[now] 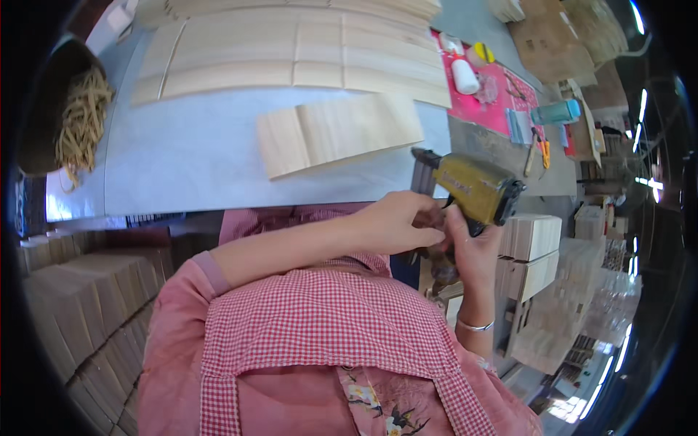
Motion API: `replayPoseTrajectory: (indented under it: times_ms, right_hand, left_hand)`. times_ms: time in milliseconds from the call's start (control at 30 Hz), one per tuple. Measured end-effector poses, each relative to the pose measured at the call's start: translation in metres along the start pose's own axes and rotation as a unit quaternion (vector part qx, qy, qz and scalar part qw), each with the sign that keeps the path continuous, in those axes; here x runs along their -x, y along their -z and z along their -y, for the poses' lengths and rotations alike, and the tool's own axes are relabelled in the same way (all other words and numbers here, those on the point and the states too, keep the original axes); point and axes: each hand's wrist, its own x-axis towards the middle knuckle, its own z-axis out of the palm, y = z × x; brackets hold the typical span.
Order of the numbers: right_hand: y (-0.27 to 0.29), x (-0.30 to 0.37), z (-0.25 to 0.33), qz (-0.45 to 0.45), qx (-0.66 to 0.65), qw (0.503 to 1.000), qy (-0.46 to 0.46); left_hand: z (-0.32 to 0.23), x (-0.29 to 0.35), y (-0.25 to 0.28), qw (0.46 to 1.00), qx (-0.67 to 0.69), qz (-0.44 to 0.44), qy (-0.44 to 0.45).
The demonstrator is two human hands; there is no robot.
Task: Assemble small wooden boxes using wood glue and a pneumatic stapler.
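My right hand [476, 251], a bracelet on its wrist, is wrapped round the handle of a yellow and black nail gun [474, 187], held just off the table's front edge. The gun's dark nose points up and left. Close to the gun's underside is my left hand [400, 221], its thumb and fingers curled together; whatever they pinch is too hidden to make out. Beyond the hands, a pale wooden piece [349, 134] made of joined flat boards lies slightly tilted on the light table [189, 152].
Stacked pale boards [240, 54] fill the table's far side. Thin strips fill a bin [83, 123] at left. A white bottle [464, 76] stands on a pink sheet, right; a teal bottle [556, 112] and orange-handled tool [545, 152] lie nearby. Wooden boxes [534, 236] stand below.
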Motion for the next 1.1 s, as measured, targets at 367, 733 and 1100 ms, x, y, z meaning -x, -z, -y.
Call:
replayPoseTrajectory:
  times_ms: [367,733,1100]
  right_hand:
    - [0.041,-0.005,-0.036,-0.070,-0.135,0.988,0.018]
    - [0.091,-0.086,-0.044,-0.130,-0.187,0.973,-0.047]
    - [0.119,-0.212,-0.155,-0.094,0.071,0.980,-0.163]
  left_hand:
    - [-0.005,-0.028,-0.041,0.991,0.118,0.014,0.063]
    - [0.109,-0.028,-0.027,0.978,-0.045,0.104,0.174]
    - [0.064,-0.065,-0.001,0.859,0.388,0.220,0.252]
